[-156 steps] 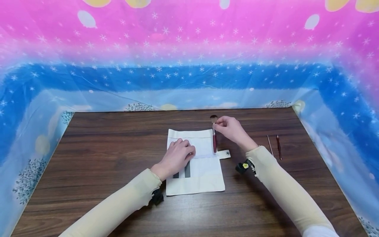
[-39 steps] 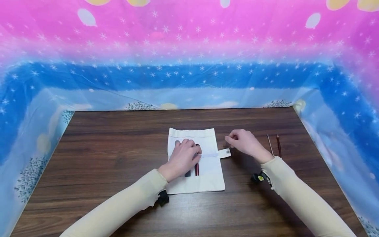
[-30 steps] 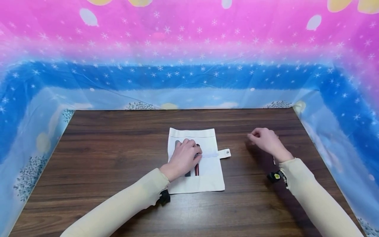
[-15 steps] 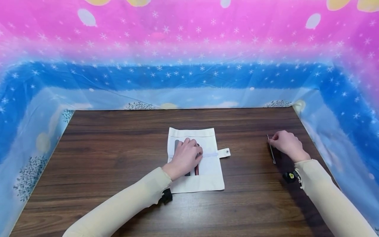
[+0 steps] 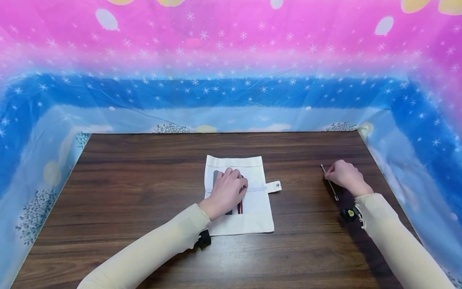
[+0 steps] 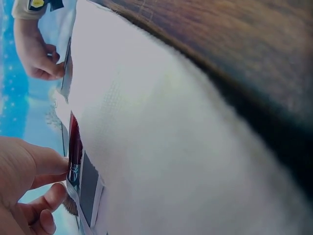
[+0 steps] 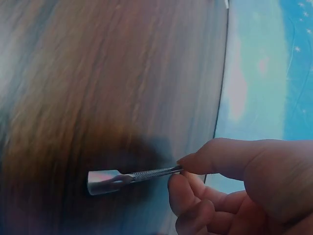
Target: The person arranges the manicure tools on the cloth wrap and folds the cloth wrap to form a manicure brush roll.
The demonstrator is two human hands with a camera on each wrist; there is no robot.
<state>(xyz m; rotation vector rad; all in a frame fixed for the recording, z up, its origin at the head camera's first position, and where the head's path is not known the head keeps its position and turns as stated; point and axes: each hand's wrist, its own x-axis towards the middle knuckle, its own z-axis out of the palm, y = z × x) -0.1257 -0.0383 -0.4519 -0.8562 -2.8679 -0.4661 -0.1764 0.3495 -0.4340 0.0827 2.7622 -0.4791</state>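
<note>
In the head view, a white cloth tool roll (image 5: 252, 222) lies unfolded on the table. My left hand (image 5: 225, 192) rests over its middle, fingers bent loosely. In the left wrist view its fingertips touch near a dark red brush (image 6: 75, 142), tucked in the roll beside a grey nail file (image 6: 89, 183). The brush's bristles are partly hidden by the fingers. At the right of the table, my right hand (image 5: 346, 176) pinches a slim metal cuticle pusher (image 5: 333, 189) between thumb and fingers. The right wrist view shows its flat, spoon-like end (image 7: 103, 182) and knurled shaft.
A tab with a snap button (image 5: 274, 186) sticks out from the roll's right side. The dark wood table (image 5: 144, 168) stretches around it. Patterned cloth (image 5: 231, 92) hangs along the table's back and sides.
The brush, earlier in my right hand, now lies in the roll under my left hand. My right hand has moved right and taken hold of the cuticle pusher, which has shifted slightly left.
</note>
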